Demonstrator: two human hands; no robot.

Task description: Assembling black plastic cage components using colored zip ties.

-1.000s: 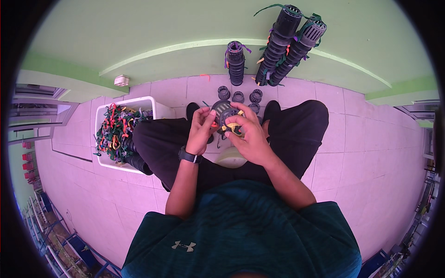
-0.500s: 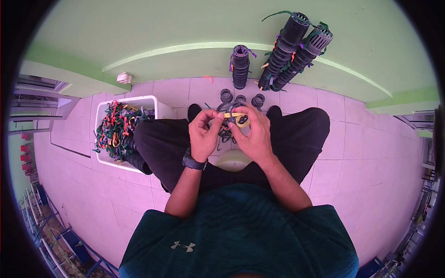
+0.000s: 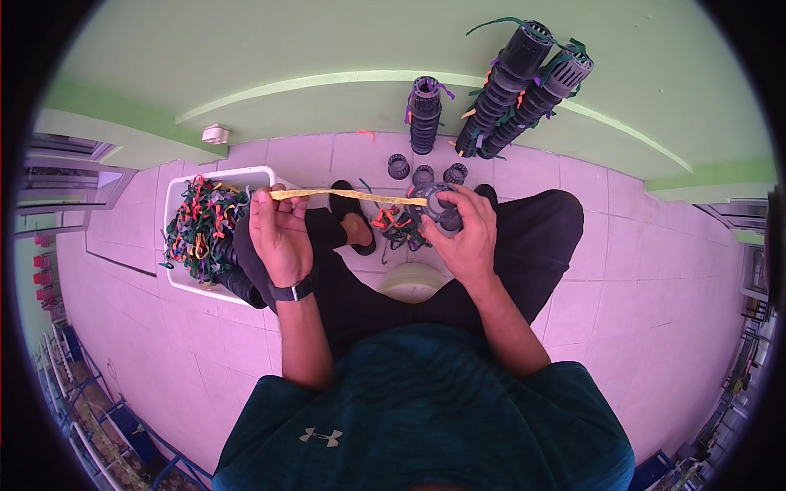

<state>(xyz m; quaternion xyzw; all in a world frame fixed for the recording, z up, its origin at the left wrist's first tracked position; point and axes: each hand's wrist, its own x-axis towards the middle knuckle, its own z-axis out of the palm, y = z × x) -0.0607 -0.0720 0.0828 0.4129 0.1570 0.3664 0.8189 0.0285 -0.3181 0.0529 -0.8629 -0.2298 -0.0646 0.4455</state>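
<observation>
Head view: yellow strip (image 3: 344, 195) stretched taut between both hands, over the lap.

Left hand (image 3: 278, 233) pinched the limp, light strip's end beside the white bin's (image 3: 176, 282) near corner; right hand (image 3: 463, 233) clenched round the rigid grey slotted cup (image 3: 438, 206); probably best gripped by its rim.

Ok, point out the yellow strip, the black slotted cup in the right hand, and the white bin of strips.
yellow strip (image 3: 344, 195), head view, middle of the taut span.
black slotted cup (image 3: 434, 204), head view, its rim above the fingers.
white bin (image 3: 246, 173), head view, far rim.
</observation>
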